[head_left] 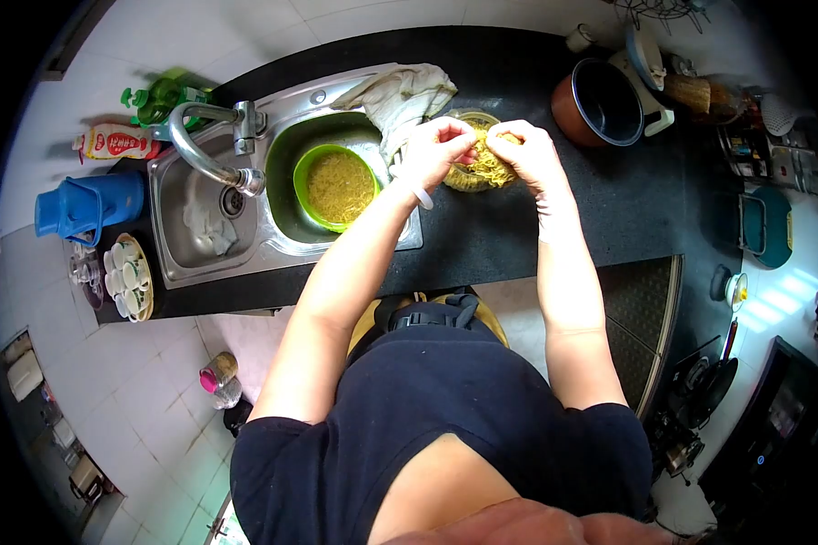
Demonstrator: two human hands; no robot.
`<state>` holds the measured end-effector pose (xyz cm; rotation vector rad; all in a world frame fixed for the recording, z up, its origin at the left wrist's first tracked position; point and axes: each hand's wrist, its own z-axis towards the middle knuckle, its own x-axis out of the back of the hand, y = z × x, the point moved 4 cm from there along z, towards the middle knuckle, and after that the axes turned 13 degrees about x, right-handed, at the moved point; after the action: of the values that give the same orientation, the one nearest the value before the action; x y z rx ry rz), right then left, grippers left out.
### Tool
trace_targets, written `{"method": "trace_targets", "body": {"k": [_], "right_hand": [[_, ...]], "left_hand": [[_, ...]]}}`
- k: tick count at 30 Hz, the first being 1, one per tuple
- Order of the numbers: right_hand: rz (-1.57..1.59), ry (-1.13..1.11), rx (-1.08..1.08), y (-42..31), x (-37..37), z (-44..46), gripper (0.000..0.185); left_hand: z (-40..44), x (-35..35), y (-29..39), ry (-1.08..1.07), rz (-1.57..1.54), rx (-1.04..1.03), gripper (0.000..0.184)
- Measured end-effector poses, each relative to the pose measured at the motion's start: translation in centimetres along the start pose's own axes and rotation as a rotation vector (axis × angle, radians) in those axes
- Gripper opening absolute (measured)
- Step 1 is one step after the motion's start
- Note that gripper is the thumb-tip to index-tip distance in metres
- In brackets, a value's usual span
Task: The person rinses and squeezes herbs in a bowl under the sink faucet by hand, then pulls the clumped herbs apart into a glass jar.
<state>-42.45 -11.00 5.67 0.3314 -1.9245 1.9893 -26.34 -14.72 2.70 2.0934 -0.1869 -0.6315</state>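
A bowl (464, 179) with yellow-green shredded food (492, 167) stands on the dark counter, right of the sink. Over its left side is my left hand (440, 154), thumb and fingertips pinched together; anything between them is too small to name. My right hand (529, 154) is closed on some of the yellow shreds at the bowl's right side. The two hands are close but apart. A green basin (301, 182) holding yellowish bits in liquid sits in the right sink compartment. A grey cloth (407, 95) drapes over the sink's back right corner, behind my left hand.
A steel faucet (200, 159) arches over the double sink (174, 259). Left of it are a blue jug (109, 202), green bottles (161, 98) and a tray of cups (129, 277). A brown pot (598, 102) stands right of the bowl.
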Motion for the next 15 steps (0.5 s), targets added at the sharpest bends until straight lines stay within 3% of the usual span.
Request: {"method": "trace_targets", "body": {"k": [4, 7, 11, 15], "right_hand": [[0.069, 0.075, -0.027, 0.8, 0.8, 0.0, 0.024], [0.168, 0.085, -0.067, 0.6, 0.9, 0.0, 0.020], [0.165, 0.085, -0.088, 0.3, 0.6, 0.2, 0.022], [0.054, 0.084, -0.040, 0.3, -0.1, 0.6, 0.027]], "left_hand": [[0.3, 1.6, -0.2, 0.135, 0.323, -0.008, 0.012], [-0.3, 0.8, 0.6, 0.157, 0.642, -0.131, 0.016], [-0.5, -0.4, 0.0, 0.070, 0.427, -0.085, 0.020], [-0.7, -1.7, -0.6, 0.055, 0.471, -0.124, 0.019]]}}
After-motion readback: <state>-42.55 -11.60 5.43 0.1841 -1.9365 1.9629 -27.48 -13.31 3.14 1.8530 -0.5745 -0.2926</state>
